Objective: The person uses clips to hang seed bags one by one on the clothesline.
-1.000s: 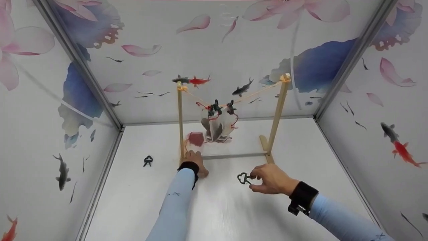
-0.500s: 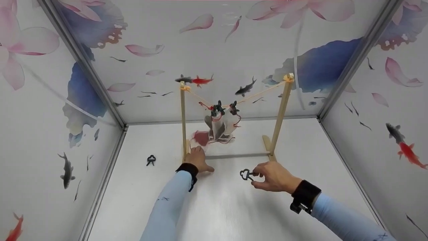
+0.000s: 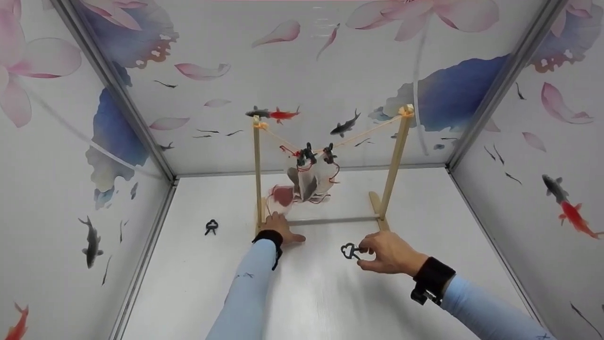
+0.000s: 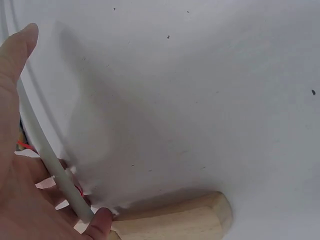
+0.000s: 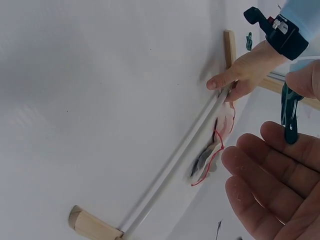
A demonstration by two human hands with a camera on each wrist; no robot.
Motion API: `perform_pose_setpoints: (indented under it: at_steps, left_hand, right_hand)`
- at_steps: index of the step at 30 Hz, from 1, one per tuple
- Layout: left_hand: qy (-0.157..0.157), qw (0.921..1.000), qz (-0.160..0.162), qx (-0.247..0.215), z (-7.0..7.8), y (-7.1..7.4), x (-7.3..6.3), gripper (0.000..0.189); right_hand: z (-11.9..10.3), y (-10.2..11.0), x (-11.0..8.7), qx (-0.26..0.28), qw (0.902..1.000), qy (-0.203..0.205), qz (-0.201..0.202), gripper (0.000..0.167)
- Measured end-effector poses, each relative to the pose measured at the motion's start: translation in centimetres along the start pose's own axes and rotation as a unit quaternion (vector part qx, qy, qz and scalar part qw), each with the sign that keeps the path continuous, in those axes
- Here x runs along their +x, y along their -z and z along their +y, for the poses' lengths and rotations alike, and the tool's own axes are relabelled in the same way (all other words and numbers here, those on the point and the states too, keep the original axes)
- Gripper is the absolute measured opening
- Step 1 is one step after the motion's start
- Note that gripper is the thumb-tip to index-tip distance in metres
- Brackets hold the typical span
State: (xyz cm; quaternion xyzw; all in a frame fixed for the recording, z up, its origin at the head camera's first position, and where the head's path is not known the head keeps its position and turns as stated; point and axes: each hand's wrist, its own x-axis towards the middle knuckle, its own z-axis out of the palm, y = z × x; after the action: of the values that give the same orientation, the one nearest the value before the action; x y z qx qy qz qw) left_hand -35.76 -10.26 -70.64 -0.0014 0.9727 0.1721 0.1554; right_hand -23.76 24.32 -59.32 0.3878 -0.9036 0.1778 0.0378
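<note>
In the head view, my right hand (image 3: 389,252) pinches a dark green clip (image 3: 350,251) by its handles between thumb and fingers, above the floor of the booth. The right wrist view shows the same clip (image 5: 289,112) edge-on, the other fingers loosely extended. My left hand (image 3: 281,229) reaches over the low rod (image 3: 330,220) at the left foot of a wooden rack, thumb spread away and fingers beyond the rod. Just past those fingers lies a sheer pouch with a red patch (image 3: 283,195). Red cord (image 4: 80,190) shows near the fingers in the left wrist view.
A sagging string (image 3: 368,134) joins the rack's left post (image 3: 257,174) and right post (image 3: 395,165). Sheer pouches (image 3: 309,182) with red cords hang from it by dark clips (image 3: 306,155). Another clip (image 3: 212,227) lies at left. Printed panels enclose three sides.
My left thumb has spread out to the right, away from the fingers. The right hand, still pinching the clip, has shifted slightly right. The rack and hanging pouches stay in place.
</note>
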Motion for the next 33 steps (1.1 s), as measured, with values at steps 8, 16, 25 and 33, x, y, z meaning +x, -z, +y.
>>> perform_pose_setpoints:
  at_steps: [8, 16, 25, 33]
  left_hand:
    - [-0.074, 0.9913, 0.103, 0.036, -0.2, 1.3, -0.5, 0.094]
    - [-0.189, 0.9470, 0.259, -0.021, 1.0, 7.2, -3.4, 0.016]
    - [-0.296, 0.9008, 0.310, -0.067, 1.8, 13.2, -8.5, 0.016]
    - [-0.359, 0.8542, 0.374, -0.041, 2.6, 18.9, -11.3, 0.008]
  right_hand:
    - [0.4, -0.2, 0.2, -0.015, 0.9998, 0.007, 0.011, 0.020]
    - [1.1, 1.2, 1.2, -0.059, 0.9975, 0.039, 0.000, 0.015]
    - [1.1, 4.5, 2.7, -0.117, 0.9905, 0.073, 0.002, 0.020]
    - [-1.4, 10.8, 6.5, -0.197, 0.9728, 0.121, -0.008, 0.014]
